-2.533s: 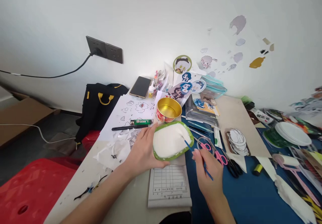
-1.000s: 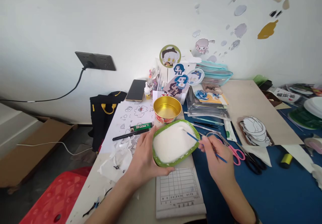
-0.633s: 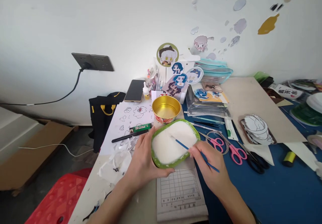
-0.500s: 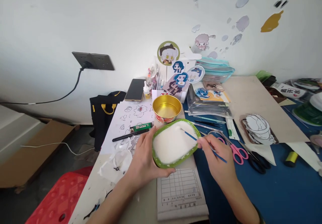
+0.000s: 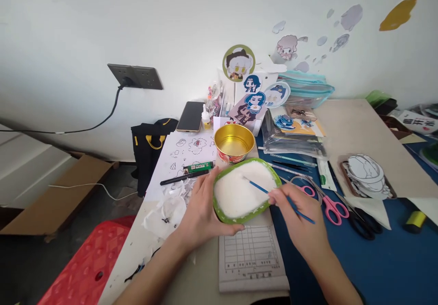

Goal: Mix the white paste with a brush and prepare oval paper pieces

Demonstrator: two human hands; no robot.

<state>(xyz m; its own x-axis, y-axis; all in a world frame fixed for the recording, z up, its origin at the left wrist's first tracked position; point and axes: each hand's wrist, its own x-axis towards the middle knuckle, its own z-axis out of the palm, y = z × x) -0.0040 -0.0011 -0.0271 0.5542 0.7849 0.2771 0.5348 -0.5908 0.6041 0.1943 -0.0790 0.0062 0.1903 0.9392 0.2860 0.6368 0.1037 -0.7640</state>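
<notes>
My left hand (image 5: 201,209) grips a shallow green container (image 5: 239,217) by its left side, thumb along the near rim. Inside lies a smooth white filling (image 5: 236,195); whether it is powder or liquid I cannot tell. Between the thumb and fingers of my right hand (image 5: 303,213) is a thin blue paintbrush (image 5: 260,186), slanting over the container's right rim. Its fine tip meets the white filling near the middle. Just behind the container stands a round golden tin (image 5: 234,134). A printed form pad (image 5: 251,255) lies beneath and in front of the container.
Pink-handled scissors (image 5: 335,210) and black-handled scissors (image 5: 364,223) lie to the right on the blue mat. Crumpled white paper (image 5: 166,213) and a black pen (image 5: 181,177) are on the left. Sticker cards (image 5: 255,102), a phone (image 5: 190,116) and a zip pouch (image 5: 308,86) stand or lie behind.
The brush tip has shifted a little to the left within the white filling. The whole view has swung slightly left, so the scene sits further right. Both grips are unchanged.
</notes>
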